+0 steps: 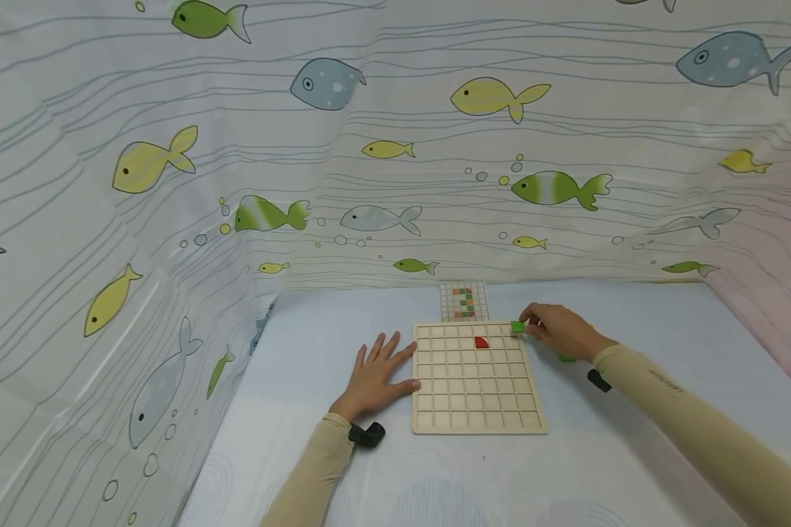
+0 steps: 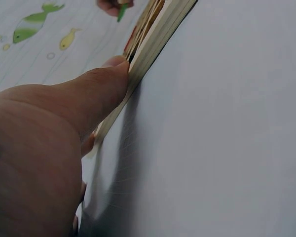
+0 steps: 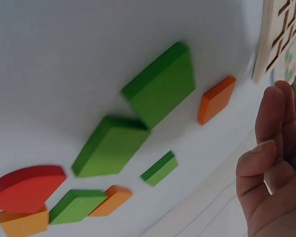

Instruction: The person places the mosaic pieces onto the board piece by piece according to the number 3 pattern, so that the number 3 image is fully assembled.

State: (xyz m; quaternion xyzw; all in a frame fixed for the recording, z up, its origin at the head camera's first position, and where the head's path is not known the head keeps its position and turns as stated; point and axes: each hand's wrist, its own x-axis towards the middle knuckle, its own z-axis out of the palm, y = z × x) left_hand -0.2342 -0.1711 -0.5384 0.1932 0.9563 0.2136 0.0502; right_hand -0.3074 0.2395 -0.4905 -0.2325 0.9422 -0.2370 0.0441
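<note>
A wooden grid board (image 1: 458, 402) lies on the table, with a red quarter-round tile (image 1: 481, 342) in one of its upper cells. My left hand (image 1: 377, 377) rests at the board's left edge, fingers spread. In the left wrist view, its thumb (image 2: 101, 81) presses against the board's wooden side. At the far right corner of the board, my right hand (image 1: 560, 329) pinches a green tile (image 1: 517, 327) between thumb and fingers, over the rim. Most of that tile falls outside the right wrist view.
Behind the board lies a pattern card (image 1: 444, 311) with a coloured grid. Loose tiles lie right of the board, partly hidden by the right arm: several green ones (image 3: 163, 89), orange ones (image 3: 217, 100) and a red curved one (image 3: 29, 187). A fish-print curtain (image 1: 369, 176) hangs behind.
</note>
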